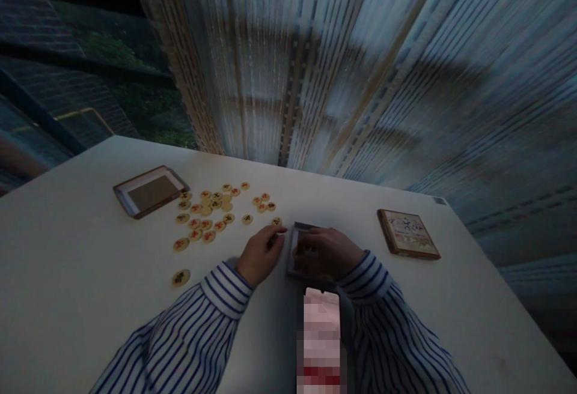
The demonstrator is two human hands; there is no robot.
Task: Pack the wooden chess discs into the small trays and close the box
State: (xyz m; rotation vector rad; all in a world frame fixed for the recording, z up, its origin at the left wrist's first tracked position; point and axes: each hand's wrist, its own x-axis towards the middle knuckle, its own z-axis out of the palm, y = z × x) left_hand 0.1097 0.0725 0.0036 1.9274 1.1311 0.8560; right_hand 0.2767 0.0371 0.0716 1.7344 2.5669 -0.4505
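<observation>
Round wooden Chinese chess pieces (208,236) with red or black characters lie scattered at the left and centre of the table. My left hand (259,257) is closed, its fingers curled with their tips together; what they hold, if anything, I cannot make out. Just beyond those fingertips lies one chess piece (276,221). A small open grey box (295,271) stands to the right of my left hand. My right hand (331,251) reaches over it with bent, closed fingers inside. Dim round shapes show under the fingers, but the grip is hidden in shadow.
A shallow open box part (151,193) lies at the far left of the white table (112,274). A flat box with a printed top (408,233) sits at the right. A lit phone (322,322) stands in front of the grey box. Striped curtains (288,69) hang behind.
</observation>
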